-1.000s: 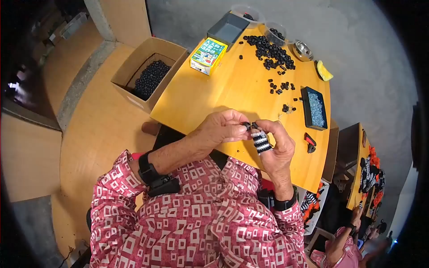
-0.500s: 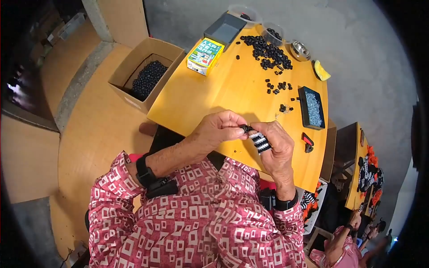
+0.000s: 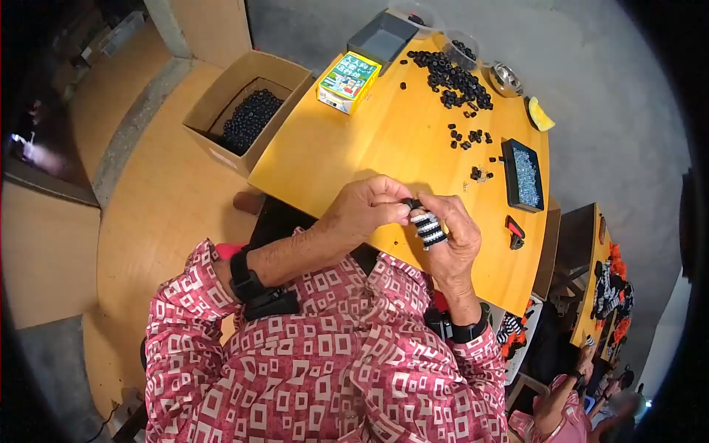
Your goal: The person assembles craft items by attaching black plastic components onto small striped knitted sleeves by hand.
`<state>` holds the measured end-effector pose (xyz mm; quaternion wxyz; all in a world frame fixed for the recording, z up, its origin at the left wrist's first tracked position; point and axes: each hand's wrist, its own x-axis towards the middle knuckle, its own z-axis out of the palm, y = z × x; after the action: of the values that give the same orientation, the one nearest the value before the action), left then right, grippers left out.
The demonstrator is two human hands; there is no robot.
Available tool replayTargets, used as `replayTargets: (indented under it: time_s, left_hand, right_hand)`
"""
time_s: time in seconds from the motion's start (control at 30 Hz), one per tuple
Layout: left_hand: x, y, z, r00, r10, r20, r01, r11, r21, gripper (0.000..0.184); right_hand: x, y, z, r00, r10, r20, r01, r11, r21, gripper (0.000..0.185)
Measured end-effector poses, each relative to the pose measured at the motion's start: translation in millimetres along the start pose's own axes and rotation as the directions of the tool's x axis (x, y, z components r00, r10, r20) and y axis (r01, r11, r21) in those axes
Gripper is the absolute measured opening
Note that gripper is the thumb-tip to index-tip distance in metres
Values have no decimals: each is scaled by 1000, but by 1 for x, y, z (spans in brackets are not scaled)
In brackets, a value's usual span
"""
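Observation:
Over the near edge of the table, my two hands meet at a small black piece [image 3: 413, 203]. My left hand [image 3: 367, 209] pinches it between thumb and fingers. A black-and-white striped knitted strip [image 3: 428, 229] hangs down from it, lying against my right hand [image 3: 456, 236]. The right thumb and fingers close on the strip's upper end beside the black piece. How the strip and the black piece join is hidden by the fingertips. Small black cylinders [image 3: 464, 139] and a few tiny clear bits [image 3: 480, 175] lie farther back on the table.
A black tray [image 3: 509, 170] of small clear pieces stands right, near a red-and-black hand tool [image 3: 515, 231]. Behind are a black heap [image 3: 454, 81], a metal bowl [image 3: 506, 79], a yellow-green box [image 3: 349, 81] and a grey tray [image 3: 382, 37]. A cardboard box [image 3: 207, 111] stands left; another person [image 3: 565, 406] sits right.
The camera view has shifted slightly, so the table appears a little to the right and higher. The striped strip has turned a little in my right hand. Both hands keep their grip.

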<state>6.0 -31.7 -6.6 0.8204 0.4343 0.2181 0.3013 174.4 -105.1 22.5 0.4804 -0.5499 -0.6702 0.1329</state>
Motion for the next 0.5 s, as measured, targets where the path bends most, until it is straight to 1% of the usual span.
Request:
replayTargets:
  time_s: [0.1, 0.17, 0.3, 0.37, 0.4, 0.47, 0.5]
  left_hand:
    - [1, 0, -1, 1000, 9, -26, -8, 999, 33, 23]
    - [2, -1, -1, 1000, -3, -31, 5, 997, 79, 25]
    - [3, 2, -3, 1000, -3, -12, 5, 991, 135, 31]
    - [2, 8, 1, 1000, 17, -24, -11, 974, 225, 31]
    - [4, 9, 1, 1000, 10, -23, -5, 975, 224, 31]
    - [6, 10, -3, 994, 98, 40, -106, 911, 398, 27]
    - [6, 12, -5, 994, 97, 46, -107, 909, 402, 27]
  right_hand:
    - [-1, -6, 6, 1000, 8, -29, -9, 1000, -11, 37]
    - [-3, -1, 7, 998, -50, -26, 47, 993, -107, 42]
    - [-1, 1, 9, 999, -53, -9, 50, 984, -173, 42]
    - [0, -2, 9, 994, -108, -28, 100, 974, -203, 40]
    - [1, -3, 9, 994, -101, -29, 93, 975, -203, 40]
    - [1, -4, 8, 993, -118, -16, 110, 959, -261, 40]
    - [1, -4, 8, 993, -119, -23, 108, 959, -263, 40]
